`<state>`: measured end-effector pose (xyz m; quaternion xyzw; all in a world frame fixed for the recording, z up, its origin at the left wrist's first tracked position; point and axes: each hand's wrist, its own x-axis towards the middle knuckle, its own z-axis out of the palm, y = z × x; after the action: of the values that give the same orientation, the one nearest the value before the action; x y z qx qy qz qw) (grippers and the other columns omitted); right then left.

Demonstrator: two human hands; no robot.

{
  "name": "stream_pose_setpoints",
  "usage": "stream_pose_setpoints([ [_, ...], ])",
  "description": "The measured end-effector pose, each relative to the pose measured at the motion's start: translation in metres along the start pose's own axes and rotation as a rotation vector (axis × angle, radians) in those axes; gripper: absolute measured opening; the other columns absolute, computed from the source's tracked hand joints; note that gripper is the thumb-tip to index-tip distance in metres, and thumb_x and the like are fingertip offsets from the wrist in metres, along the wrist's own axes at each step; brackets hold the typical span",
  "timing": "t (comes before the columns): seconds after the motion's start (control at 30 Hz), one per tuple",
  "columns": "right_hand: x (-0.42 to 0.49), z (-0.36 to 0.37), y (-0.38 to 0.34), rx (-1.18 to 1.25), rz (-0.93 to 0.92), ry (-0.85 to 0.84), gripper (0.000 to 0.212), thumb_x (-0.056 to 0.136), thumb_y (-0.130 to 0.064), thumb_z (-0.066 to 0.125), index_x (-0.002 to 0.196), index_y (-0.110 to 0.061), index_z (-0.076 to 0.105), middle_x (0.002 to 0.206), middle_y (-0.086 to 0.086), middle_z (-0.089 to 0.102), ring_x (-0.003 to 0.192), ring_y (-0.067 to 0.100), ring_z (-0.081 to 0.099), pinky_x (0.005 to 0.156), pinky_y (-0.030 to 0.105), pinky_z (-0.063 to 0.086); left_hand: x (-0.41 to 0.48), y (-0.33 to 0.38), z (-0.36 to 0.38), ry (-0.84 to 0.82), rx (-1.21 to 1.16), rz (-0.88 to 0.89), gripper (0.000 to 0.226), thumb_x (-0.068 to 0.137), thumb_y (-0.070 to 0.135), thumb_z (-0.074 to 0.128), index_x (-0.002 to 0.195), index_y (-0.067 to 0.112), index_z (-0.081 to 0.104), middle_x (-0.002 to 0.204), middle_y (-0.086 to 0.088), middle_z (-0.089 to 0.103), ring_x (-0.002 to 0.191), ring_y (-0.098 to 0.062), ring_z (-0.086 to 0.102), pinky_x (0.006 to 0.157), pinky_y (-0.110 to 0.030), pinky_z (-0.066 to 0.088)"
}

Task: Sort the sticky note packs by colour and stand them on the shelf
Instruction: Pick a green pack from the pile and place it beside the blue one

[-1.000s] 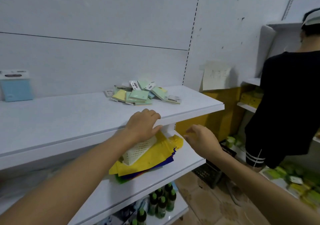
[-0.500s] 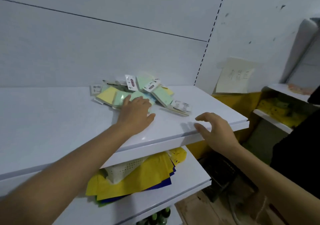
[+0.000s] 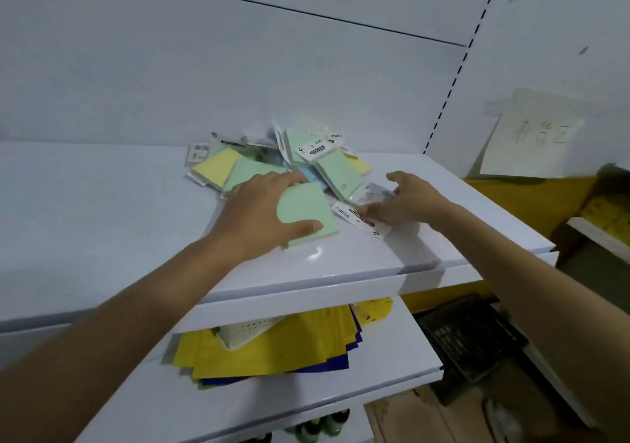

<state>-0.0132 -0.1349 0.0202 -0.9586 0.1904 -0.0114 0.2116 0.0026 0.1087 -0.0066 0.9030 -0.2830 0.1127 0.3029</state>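
Note:
A loose pile of sticky note packs [image 3: 238, 170], green, yellow and blue with white header cards, lies at the back of the white upper shelf [image 3: 102, 221]. My left hand [image 3: 252, 217] grips one green pack [image 3: 306, 214] at the front of the pile, thumb on its near side and fingers over its far edge. My right hand [image 3: 409, 204] is just right of it, with its fingertips touching that pack's white header card [image 3: 344, 212] and the thumb raised. No pack stands upright in view.
A lower shelf [image 3: 392, 350] holds yellow and blue sheets [image 3: 289, 350] and a white perforated basket [image 3: 245, 333]. Green bottles [image 3: 324, 425] stand below that. A black crate [image 3: 470, 337] sits on the floor at right. A paper sign [image 3: 531, 139] hangs on the wall.
My left hand rose from the lower shelf to the pile and took hold of a green pack. My right hand moved up onto the shelf to the pack's header. The view shifted closer.

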Motion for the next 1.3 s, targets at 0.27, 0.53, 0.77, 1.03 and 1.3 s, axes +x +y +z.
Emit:
stream_pose_setpoints([
  [0.27,0.011,0.009,0.019,0.443,-0.247,-0.007,0.038,0.067,-0.046,0.08,0.085,-0.017,0.063,0.084,-0.006,0.072,0.077,0.012,0.068,0.067,0.027,0.052,0.001,-0.002,-0.004,0.217,-0.319,-0.223,0.082,0.064,0.03,0.084,0.134,0.032,0.043,0.11,0.01,0.052,0.103,-0.007,0.051,0.081,-0.016,0.039],
  [0.53,0.011,0.004,0.042,1.211,-0.223,0.107,0.009,0.088,-0.017,0.058,0.08,-0.011,0.06,0.072,-0.002,0.069,0.065,0.01,0.069,0.053,0.018,0.049,-0.002,0.036,0.011,0.306,0.054,-0.214,0.063,0.071,0.03,0.08,0.128,0.027,0.052,0.129,0.007,0.053,0.114,-0.009,0.05,0.085,-0.016,0.034],
  [0.77,0.025,0.014,0.05,1.178,-0.16,0.16,0.03,0.078,-0.031,0.07,0.103,-0.02,0.055,0.105,0.004,0.066,0.09,0.018,0.067,0.083,0.041,0.056,-0.021,0.074,0.051,0.623,-0.619,-0.571,0.083,0.067,0.009,0.083,0.134,0.018,0.035,0.112,0.0,0.062,0.1,-0.017,0.063,0.088,-0.04,0.054],
  [1.03,0.021,0.019,0.05,1.016,-0.295,0.039,0.029,0.079,-0.026,0.072,0.099,-0.024,0.051,0.097,-0.001,0.067,0.083,0.016,0.068,0.076,0.039,0.057,-0.019,0.081,0.05,0.594,-0.589,-0.569,0.037,0.085,0.016,0.067,0.118,0.023,0.052,0.111,0.003,0.068,0.1,-0.018,0.067,0.083,-0.044,0.057],
  [1.3,-0.003,0.016,0.044,0.611,-0.786,0.424,0.015,0.083,-0.02,0.066,0.095,-0.018,0.058,0.083,-0.003,0.064,0.07,0.018,0.057,0.06,0.033,0.046,-0.017,0.084,0.053,0.619,-0.448,-0.646,0.029,0.086,0.019,0.066,0.109,0.028,0.05,0.104,0.007,0.065,0.097,-0.015,0.065,0.08,-0.041,0.058],
])
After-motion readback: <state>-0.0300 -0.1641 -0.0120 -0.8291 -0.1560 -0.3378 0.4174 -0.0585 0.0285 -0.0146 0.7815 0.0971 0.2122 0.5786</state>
